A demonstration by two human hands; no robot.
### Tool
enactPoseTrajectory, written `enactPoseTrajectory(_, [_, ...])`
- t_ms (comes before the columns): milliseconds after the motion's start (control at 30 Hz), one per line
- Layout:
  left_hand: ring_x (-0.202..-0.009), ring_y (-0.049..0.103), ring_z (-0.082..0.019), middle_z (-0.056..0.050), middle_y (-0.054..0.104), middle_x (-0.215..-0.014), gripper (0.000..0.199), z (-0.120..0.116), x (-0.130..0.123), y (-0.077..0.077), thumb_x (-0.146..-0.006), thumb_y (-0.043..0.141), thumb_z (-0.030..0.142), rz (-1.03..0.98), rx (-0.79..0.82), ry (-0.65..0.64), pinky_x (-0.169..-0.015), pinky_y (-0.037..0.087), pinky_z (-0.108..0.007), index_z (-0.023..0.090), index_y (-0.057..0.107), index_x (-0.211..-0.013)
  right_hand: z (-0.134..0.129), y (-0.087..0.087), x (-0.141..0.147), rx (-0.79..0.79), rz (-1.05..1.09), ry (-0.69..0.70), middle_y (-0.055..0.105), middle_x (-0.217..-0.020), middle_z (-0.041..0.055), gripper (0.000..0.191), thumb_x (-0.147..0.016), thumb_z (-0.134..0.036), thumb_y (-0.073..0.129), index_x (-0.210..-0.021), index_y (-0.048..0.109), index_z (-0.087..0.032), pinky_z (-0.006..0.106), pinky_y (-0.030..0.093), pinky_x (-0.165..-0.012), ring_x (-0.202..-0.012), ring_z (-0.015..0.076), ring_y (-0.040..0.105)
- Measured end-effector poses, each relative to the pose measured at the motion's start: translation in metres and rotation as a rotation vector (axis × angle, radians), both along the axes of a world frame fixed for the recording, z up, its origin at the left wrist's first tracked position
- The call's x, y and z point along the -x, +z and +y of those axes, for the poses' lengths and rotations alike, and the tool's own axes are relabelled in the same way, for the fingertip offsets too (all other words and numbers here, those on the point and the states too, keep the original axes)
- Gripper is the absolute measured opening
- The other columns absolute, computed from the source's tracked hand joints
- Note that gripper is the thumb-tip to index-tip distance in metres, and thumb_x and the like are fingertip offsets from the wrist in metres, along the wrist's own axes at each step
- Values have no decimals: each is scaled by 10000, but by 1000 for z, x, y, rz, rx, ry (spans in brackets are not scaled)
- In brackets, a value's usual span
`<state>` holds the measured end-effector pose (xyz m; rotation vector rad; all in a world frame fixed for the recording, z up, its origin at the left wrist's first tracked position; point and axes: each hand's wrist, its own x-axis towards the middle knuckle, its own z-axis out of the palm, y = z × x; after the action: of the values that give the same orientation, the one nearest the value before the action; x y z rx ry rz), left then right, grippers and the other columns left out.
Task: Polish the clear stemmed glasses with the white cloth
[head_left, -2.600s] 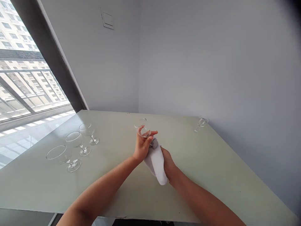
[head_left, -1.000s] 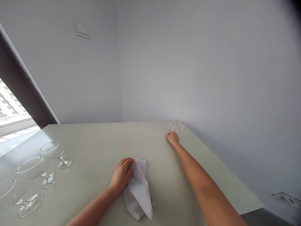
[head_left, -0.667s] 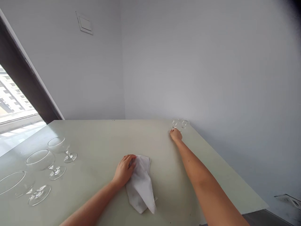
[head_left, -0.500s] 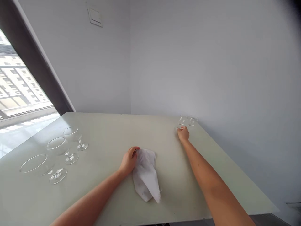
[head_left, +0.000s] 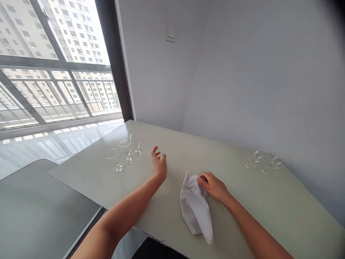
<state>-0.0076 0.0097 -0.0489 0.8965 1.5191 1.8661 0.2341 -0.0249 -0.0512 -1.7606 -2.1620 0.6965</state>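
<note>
My left hand (head_left: 159,163) is raised over the table with its fingers apart and nothing in it. To its left stand three clear stemmed glasses, upright: a front one (head_left: 119,169), a middle one (head_left: 130,159) and a back one (head_left: 138,151) whose bowl is hard to make out. A white cloth (head_left: 194,201) lies crumpled on the table between my forearms. My right hand (head_left: 214,185) has its thumb and fingers closed on the cloth's upper right edge.
More clear glasses (head_left: 275,162) stand at the table's far right, close to the wall, blurred. The pale table (head_left: 242,223) has its near edge below the cloth. A grey surface (head_left: 40,208) lies to the left, and a large window (head_left: 59,64) is behind it.
The view has swung left. My right hand has come back from the far-right glasses to the cloth. My left hand has let go of the cloth and moved toward the left glasses.
</note>
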Motion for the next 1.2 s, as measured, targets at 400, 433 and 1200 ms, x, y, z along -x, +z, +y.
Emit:
enactPoseTrajectory(400, [-1052,493,-203,-155,258,-1364,652,46,67,-13,-764,507,323,139,323,485,-898,397,-336,199,204,-1328,-3,-3,-4,131,51,11,599,-833,27,446,-739,-546,472,-1018,534,-204,263,376,-603,-719,170,555])
enactPoseTrajectory(433, [-1047,501,-211,-166,263,-1368,669,48,70,-14,-759,514,315,148,339,489,-918,381,-347,182,200,-1333,-4,-4,-4,127,49,22,597,-808,18,418,-723,-539,500,-971,542,-205,259,364,-588,-699,166,548])
enactPoseTrajectory(1200, [-747,576,-153,-16,619,-758,254,32,42,-1,-817,413,427,340,192,-48,-687,426,-275,220,533,-902,1,10,-17,393,1540,-410,643,-715,11,245,-603,-255,737,-818,642,-184,268,480,-605,-617,150,579])
